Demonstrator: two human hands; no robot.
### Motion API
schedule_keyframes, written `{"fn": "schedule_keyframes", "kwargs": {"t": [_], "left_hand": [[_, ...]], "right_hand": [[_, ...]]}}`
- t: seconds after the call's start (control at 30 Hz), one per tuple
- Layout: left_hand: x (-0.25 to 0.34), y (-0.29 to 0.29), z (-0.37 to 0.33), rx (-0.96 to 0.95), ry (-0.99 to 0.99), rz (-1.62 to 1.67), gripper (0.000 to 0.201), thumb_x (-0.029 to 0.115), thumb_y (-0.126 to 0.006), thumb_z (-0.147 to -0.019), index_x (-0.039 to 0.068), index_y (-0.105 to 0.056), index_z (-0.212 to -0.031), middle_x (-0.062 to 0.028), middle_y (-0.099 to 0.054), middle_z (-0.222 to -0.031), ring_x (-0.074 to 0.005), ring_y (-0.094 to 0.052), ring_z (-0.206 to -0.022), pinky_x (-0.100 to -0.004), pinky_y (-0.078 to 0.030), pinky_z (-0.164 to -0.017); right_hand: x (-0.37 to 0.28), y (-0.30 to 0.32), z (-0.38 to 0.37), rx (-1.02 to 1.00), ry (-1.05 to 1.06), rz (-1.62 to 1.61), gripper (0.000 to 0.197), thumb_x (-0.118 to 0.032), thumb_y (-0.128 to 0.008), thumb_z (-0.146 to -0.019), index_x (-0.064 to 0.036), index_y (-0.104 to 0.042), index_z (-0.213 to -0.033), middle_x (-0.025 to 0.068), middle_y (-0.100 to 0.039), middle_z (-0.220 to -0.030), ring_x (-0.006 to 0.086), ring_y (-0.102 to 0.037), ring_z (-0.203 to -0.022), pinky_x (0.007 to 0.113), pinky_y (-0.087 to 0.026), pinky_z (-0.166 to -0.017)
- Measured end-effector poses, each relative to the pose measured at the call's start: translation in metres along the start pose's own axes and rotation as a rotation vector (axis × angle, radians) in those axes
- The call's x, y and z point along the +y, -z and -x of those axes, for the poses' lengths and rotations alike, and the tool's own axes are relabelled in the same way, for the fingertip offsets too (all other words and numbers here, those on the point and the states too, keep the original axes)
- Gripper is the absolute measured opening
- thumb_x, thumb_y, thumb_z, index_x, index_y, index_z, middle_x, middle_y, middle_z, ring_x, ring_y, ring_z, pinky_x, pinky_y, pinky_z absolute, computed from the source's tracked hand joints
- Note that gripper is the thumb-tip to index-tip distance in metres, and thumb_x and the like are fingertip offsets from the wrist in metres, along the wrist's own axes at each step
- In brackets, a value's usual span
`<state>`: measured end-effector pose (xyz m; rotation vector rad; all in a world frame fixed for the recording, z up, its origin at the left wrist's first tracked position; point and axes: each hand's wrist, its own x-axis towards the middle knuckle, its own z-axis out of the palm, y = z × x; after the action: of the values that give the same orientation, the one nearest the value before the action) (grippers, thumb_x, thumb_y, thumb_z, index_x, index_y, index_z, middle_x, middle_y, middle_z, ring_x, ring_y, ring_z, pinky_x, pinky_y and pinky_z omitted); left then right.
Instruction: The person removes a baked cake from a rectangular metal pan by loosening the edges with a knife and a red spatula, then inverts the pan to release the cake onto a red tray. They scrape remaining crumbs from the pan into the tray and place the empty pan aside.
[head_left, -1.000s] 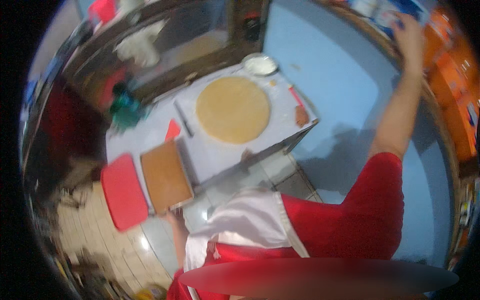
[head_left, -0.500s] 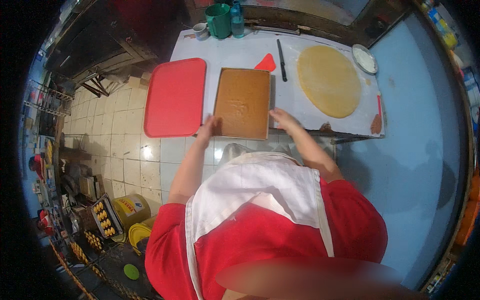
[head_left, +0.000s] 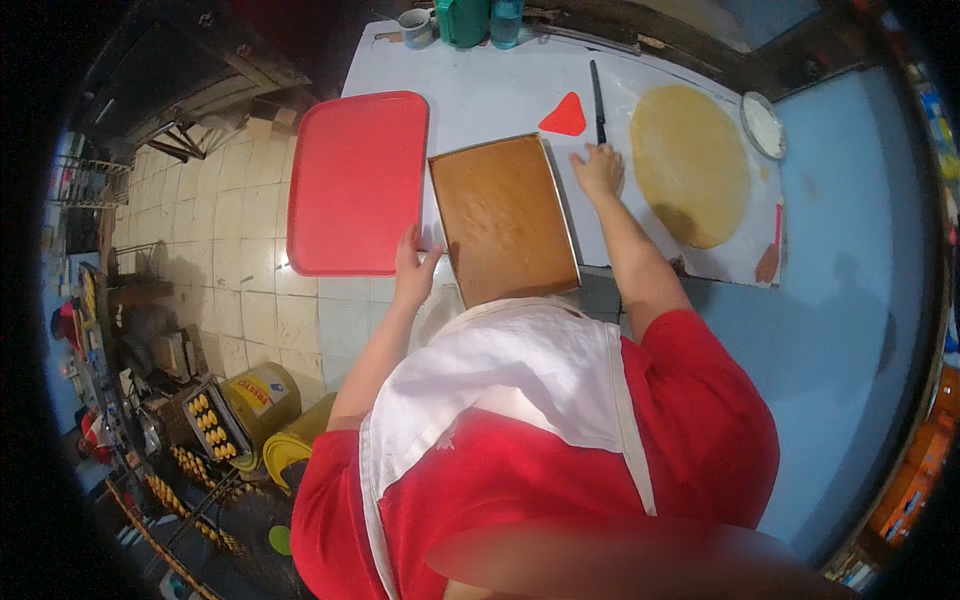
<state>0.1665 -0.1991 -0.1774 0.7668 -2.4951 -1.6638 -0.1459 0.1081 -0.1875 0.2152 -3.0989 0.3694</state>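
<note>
A rectangular pan of flat brown cake sits turned at an angle, its near end past the table's front edge and against my apron. My left hand is open, thumb apart from the fingers, between the pan's left side and a red tray. My right hand reaches beyond the pan's right side, with thumb and fingers apart. Its fingertips are at the handle end of a long knife; a grip on it does not show. A red triangular scraper lies left of the knife.
A large oval of rolled yellow dough lies at the right, with a bowl of white powder behind it. A red-handled brush rests at the right corner. A green jug, a blue bottle and a cup stand at the back.
The pan has turned and come nearer to my body. My right hand has left the pan's right side and moved out to the knife handle. My left hand stays near the pan's left side.
</note>
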Motion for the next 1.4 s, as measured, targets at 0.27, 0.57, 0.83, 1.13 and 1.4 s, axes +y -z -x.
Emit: {"fn": "schedule_keyframes", "kwargs": {"t": [0.27,0.57,0.83,1.13,1.4], "left_hand": [[0.083,-0.045,-0.100,0.035,-0.365,-0.505,0.091,0.041,-0.079,-0.094,0.004,-0.035,-0.165,-0.0257,-0.028,-0.172,-0.0484,-0.023,-0.159,-0.0582,-0.025,-0.128],[0.067,-0.072,-0.114,0.034,-0.297,-0.695,0.098,0.062,-0.066,-0.098,0.009,-0.027,-0.171,-0.0191,-0.021,-0.177,-0.0443,-0.013,-0.163,-0.0639,-0.014,-0.130],[0.060,-0.075,-0.113,0.038,-0.281,-0.769,0.098,0.069,-0.058,-0.099,0.011,-0.027,-0.171,-0.0194,-0.018,-0.178,-0.0436,-0.013,-0.164,-0.0631,-0.011,-0.131],[0.058,-0.077,-0.110,0.035,-0.253,-0.776,0.100,0.074,-0.055,-0.097,0.009,-0.030,-0.170,-0.0211,-0.028,-0.173,-0.0434,-0.016,-0.163,-0.0629,-0.008,-0.131],[0.060,-0.075,-0.107,0.027,-0.216,-0.766,0.103,0.075,-0.057,-0.094,0.007,-0.034,-0.168,-0.0195,-0.029,-0.172,-0.0423,-0.016,-0.163,-0.0616,-0.007,-0.131]], "right_hand": [[-0.033,-0.027,-0.107,-0.150,-0.260,0.328,0.071,-0.064,-0.082,-0.081,-0.0157,-0.073,-0.132,0.0075,-0.059,-0.143,0.0317,-0.046,-0.143,0.061,-0.040,-0.116],[-0.049,0.010,-0.149,0.340,0.398,-0.396,0.016,-0.017,-0.072,-0.092,-0.0121,-0.072,-0.107,0.0135,-0.071,-0.102,0.0386,-0.067,-0.096,0.048,-0.054,-0.082],[-0.075,-0.011,-0.110,0.061,0.303,-0.183,0.017,-0.019,-0.069,-0.099,-0.0107,-0.070,-0.113,0.0166,-0.072,-0.109,0.0410,-0.070,-0.102,0.054,-0.056,-0.087],[-0.180,0.038,-0.031,-0.126,0.805,-0.810,0.017,-0.003,-0.065,-0.096,-0.0051,-0.073,-0.111,0.0138,-0.075,-0.106,0.0374,-0.071,-0.099,0.045,-0.058,-0.086],[-0.173,-0.008,-0.020,-0.018,1.015,-0.492,0.028,-0.005,-0.066,-0.087,-0.0117,-0.077,-0.111,0.0068,-0.074,-0.106,0.0319,-0.068,-0.100,0.045,-0.059,-0.084]]}}
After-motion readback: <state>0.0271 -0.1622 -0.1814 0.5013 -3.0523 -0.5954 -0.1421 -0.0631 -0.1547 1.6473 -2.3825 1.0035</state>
